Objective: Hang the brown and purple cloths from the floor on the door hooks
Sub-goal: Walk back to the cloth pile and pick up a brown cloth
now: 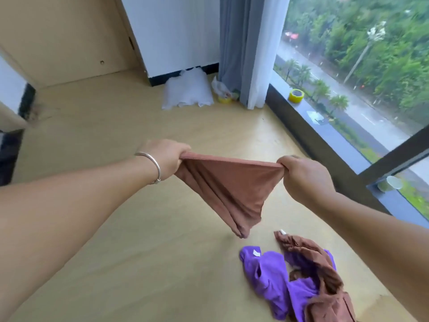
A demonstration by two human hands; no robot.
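mid-step, lifting: left hand (166,156) and right hand (301,176), fingers curled tight, stretching a brown cloth (222,187) taut above the floor (116,252); purple cloth (271,273) and another brown one (318,259) heaped at five o'clock; probably next, carrying it to unseen door hooks.

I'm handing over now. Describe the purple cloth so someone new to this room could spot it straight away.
Start at the big window on the right and look down to the wooden floor beside it, below the brown cloth stretched between the left hand and right hand. The purple cloth lies crumpled there, tangled with a second brown cloth; its bright violet colour sets it apart.
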